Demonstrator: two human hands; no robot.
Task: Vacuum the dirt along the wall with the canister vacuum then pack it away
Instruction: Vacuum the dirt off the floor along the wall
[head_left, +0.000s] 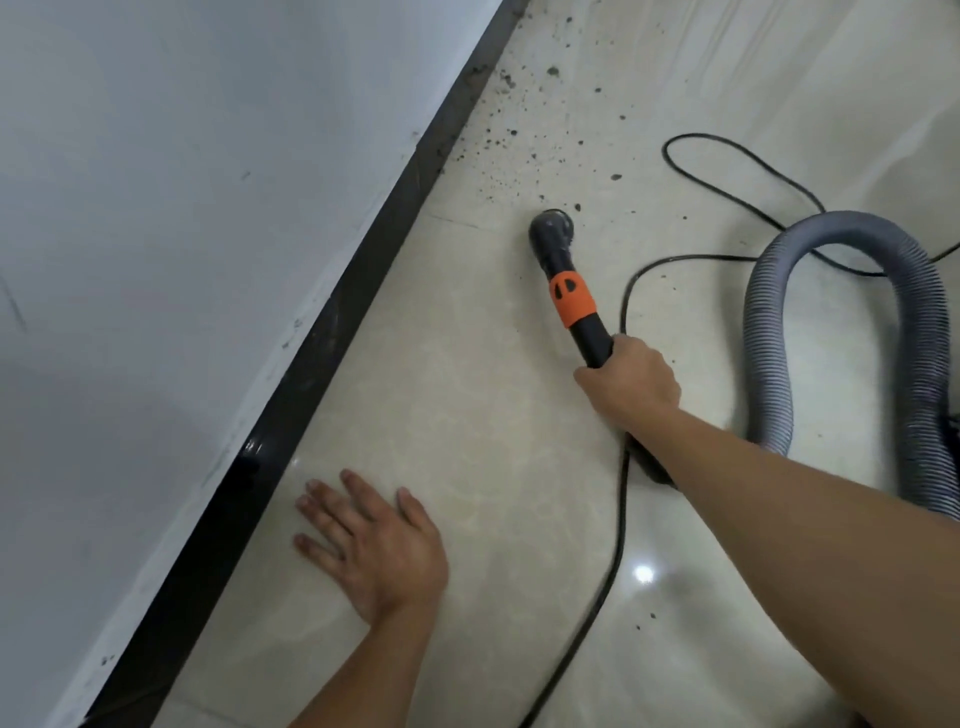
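My right hand (631, 382) grips the black vacuum wand (589, 340) just below its orange collar (571, 300). The wand's round black nozzle (552, 234) touches the cream tiled floor at the near edge of a scatter of dark dirt (511, 132). The dirt spreads along the black baseboard (363, 280) toward the top of the view. A grey ribbed hose (919, 332) arcs from behind my right forearm to the right edge. My left hand (371, 540) lies flat on the floor near the baseboard, fingers spread, holding nothing. The canister itself is out of view.
A white wall (182, 234) fills the left side above the baseboard. A thin black power cord (623, 519) loops across the tiles, passing under my right arm and curling behind the hose (743, 171). A few dirt specks (652, 616) lie near the cord.
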